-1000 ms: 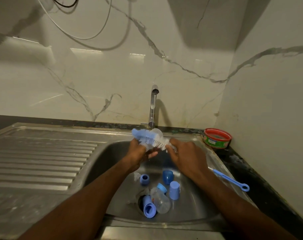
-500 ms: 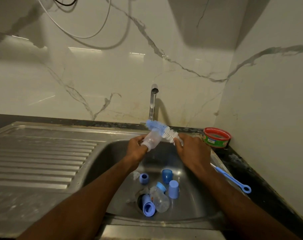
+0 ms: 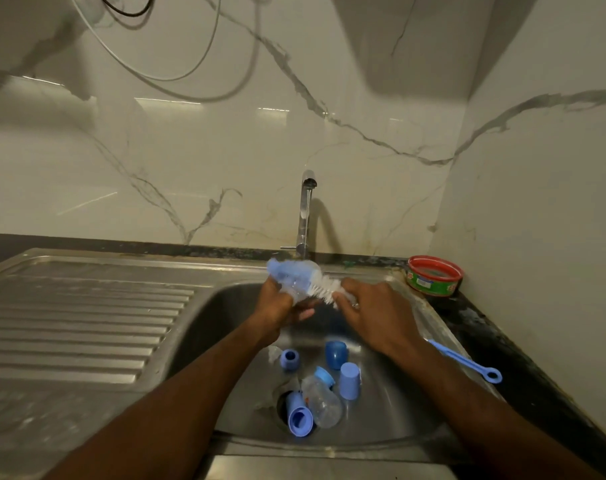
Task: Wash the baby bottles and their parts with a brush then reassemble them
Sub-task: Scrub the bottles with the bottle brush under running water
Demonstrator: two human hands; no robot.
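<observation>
You see a brush (image 3: 315,282) with a pale blue sponge tip and white bristles, its long handle the same light blue, held over a dull grey steel sink (image 3: 221,306) whose draining board to the left of the basin is ribbed with parallel grooves. Down in that sink lie a clear bottle (image 3: 324,403) with a sky-blue collar, a deeper blue cap (image 3: 335,354), a pale periwinkle cap (image 3: 350,380), a small blue ring (image 3: 289,359) and a periwinkle tube-shaped part (image 3: 298,415) over the drain. Behind the sink the wall (image 3: 190,150) is cream marble with grey veins, the tap (image 3: 305,216) is shiny chrome, and right of the sink sits a round tub (image 3: 435,276) with a red rim and green label on a black speckled counter (image 3: 485,341).
</observation>
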